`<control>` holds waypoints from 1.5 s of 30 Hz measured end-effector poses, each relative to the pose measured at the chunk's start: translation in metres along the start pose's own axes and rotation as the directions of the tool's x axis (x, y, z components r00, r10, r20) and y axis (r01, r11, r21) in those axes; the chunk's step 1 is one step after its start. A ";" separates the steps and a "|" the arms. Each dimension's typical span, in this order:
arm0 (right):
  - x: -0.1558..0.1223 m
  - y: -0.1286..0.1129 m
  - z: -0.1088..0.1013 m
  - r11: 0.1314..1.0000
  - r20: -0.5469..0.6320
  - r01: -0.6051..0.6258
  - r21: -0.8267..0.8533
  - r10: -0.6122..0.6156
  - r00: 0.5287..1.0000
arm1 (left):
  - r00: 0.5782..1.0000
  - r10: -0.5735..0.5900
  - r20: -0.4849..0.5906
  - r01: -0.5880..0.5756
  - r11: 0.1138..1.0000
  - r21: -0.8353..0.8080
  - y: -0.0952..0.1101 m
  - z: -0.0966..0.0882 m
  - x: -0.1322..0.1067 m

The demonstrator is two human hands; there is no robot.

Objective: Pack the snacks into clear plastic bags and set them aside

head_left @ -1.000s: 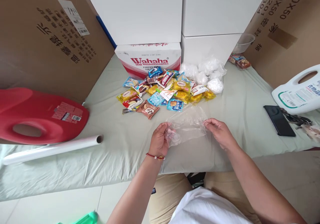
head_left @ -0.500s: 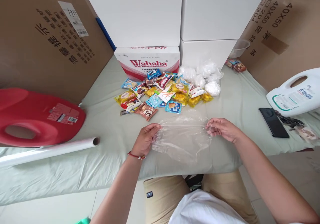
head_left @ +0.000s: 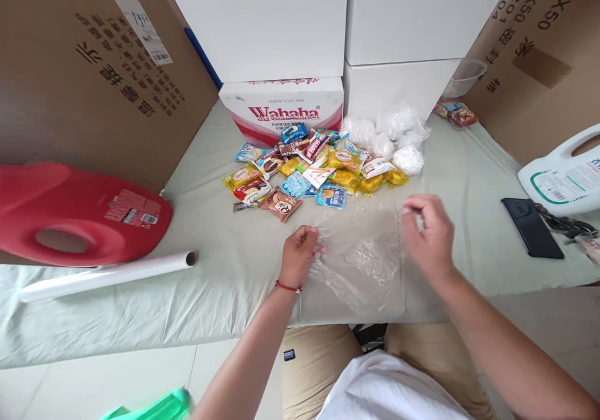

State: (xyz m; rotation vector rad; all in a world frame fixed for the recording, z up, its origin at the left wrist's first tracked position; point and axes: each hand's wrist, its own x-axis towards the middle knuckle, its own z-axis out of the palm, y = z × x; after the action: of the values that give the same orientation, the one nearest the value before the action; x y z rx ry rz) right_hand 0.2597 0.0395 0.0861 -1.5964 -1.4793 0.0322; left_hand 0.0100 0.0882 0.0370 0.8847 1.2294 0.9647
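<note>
A thin clear plastic bag (head_left: 370,264) lies spread and crumpled near the table's front edge. My left hand (head_left: 300,251), with a red cord bracelet at the wrist, pinches the bag's left side between thumb and fingers. At the bag's right edge, my right hand (head_left: 429,232) is raised with its fingers curled in; it is blurred, and whether film is between the fingertips cannot be made out. Just beyond the bag is a pile of wrapped snacks (head_left: 344,159) in yellow, blue, red and brown packets. A brown snack packet (head_left: 281,204) sits at its near left.
Crumpled clear bags (head_left: 407,159) lie right of the pile, before white boxes (head_left: 398,89) and a Wahaha carton (head_left: 285,104). At left are a red jug (head_left: 94,220) and a white roll (head_left: 112,276). A phone (head_left: 532,227) and white jug (head_left: 567,176) are at right.
My right hand has lifted and come closer to the camera, its fingers curled. My left hand has shifted right with the bag, which is no longer stretched between both hands. The view has moved slightly.
</note>
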 end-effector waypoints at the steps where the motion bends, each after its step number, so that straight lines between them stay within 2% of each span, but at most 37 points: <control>1: -0.013 -0.010 0.008 0.999 0.096 0.053 0.007 -0.054 0.994 | 1.000 0.008 -0.022 -0.008 1.000 0.011 -0.003 0.003 0.000; 4: -0.058 -0.022 0.039 0.984 0.342 0.130 -0.121 -0.082 0.936 | 0.998 0.026 -0.052 -0.023 0.999 0.044 -0.009 0.005 -0.001; 6: -0.081 -0.016 0.056 0.957 0.444 0.173 -0.235 -0.053 0.895 | 0.998 0.025 -0.051 -0.021 0.997 0.069 -0.008 0.000 -0.001; 8: -0.092 -0.005 0.065 0.927 0.509 0.219 -0.303 -0.036 0.860 | 0.998 0.023 -0.056 -0.017 0.995 0.099 -0.004 -0.009 -0.001; 11: -0.089 0.009 0.062 0.901 0.564 0.283 -0.329 -0.053 0.824 | 0.998 0.002 -0.060 0.007 0.987 0.161 0.006 -0.022 -0.001; 14: -0.077 0.017 0.053 0.892 0.608 0.342 -0.295 -0.101 0.787 | 0.996 -0.084 0.002 0.082 0.969 0.231 0.014 -0.033 -0.001; 16: -0.070 0.020 0.048 0.888 0.647 0.389 -0.245 -0.149 0.748 | 0.991 -0.130 0.034 0.116 0.955 0.273 0.016 -0.041 0.000; 19: -0.064 0.023 0.044 0.876 0.695 0.449 -0.174 -0.214 0.687 | 0.992 -0.126 0.022 0.111 0.933 0.344 0.013 -0.059 -0.002; 22: -0.061 0.025 0.041 0.863 0.716 0.490 -0.122 -0.265 0.646 | 0.997 -0.048 -0.067 0.074 0.878 0.473 0.010 -0.080 -0.012; 24: -0.060 0.026 0.041 0.857 0.723 0.506 -0.098 -0.288 0.628 | 0.972 0.153 -0.179 -0.010 0.786 0.619 0.014 -0.085 -0.026; 26: -0.060 0.025 0.040 0.852 0.731 0.518 -0.077 -0.305 0.611 | 0.872 0.437 -0.221 -0.132 0.644 0.754 0.023 -0.076 -0.042; 27: -0.061 0.025 0.039 0.850 0.735 0.522 -0.065 -0.313 0.601 | 0.812 0.552 -0.190 -0.202 0.572 0.795 0.028 -0.065 -0.049; 28: -0.062 0.024 0.038 0.849 0.740 0.526 -0.051 -0.322 0.591 | 0.773 0.622 -0.123 -0.285 0.514 0.809 0.032 -0.052 -0.055; 29: -0.063 0.023 0.037 0.848 0.744 0.529 -0.035 -0.331 0.580 | 0.761 0.649 -0.013 -0.377 0.459 0.804 0.035 -0.036 -0.058; 31: -0.065 0.020 0.034 0.844 0.752 0.536 -0.001 -0.352 0.557 | 0.739 0.630 0.237 -0.544 0.352 0.762 0.035 -0.004 -0.055; 33: -0.067 0.018 0.030 0.832 0.765 0.553 0.042 -0.383 0.518 | 0.729 0.546 0.412 -0.598 0.216 0.771 0.025 0.019 -0.042; 34: -0.068 0.018 0.027 0.826 0.770 0.561 0.057 -0.394 0.502 | 0.746 0.488 0.453 -0.582 0.145 0.800 0.018 0.026 -0.033; 35: -0.069 0.019 0.024 0.824 0.771 0.564 0.055 -0.393 0.500 | 0.776 0.433 0.459 -0.541 0.083 0.837 0.010 0.029 -0.025; 36: -0.069 0.022 0.021 0.830 0.769 0.557 0.029 -0.374 0.518 | 0.809 0.389 0.442 -0.491 0.031 0.871 0.001 0.029 -0.018; 38: -0.072 0.032 0.012 0.859 0.743 0.501 -0.101 -0.270 0.613 | 0.853 0.341 0.395 -0.405 -0.044 0.913 -0.013 0.023 -0.008; 41: -0.079 0.054 -0.005 0.872 0.650 0.348 -0.344 -0.047 0.758 | 0.879 0.322 0.350 -0.337 -0.098 0.936 -0.023 0.009 -0.006; 45: -0.082 0.074 -0.023 0.839 0.452 0.131 -0.529 0.148 0.880 | 0.905 0.308 0.295 -0.274 -0.110 0.955 -0.023 0.003 -0.009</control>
State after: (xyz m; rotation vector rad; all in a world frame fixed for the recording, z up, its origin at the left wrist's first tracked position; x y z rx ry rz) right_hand 0.3074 -0.0275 0.0095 -2.1709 -1.9908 0.0075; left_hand 0.0147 0.0711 0.0188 2.4851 1.7731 0.1194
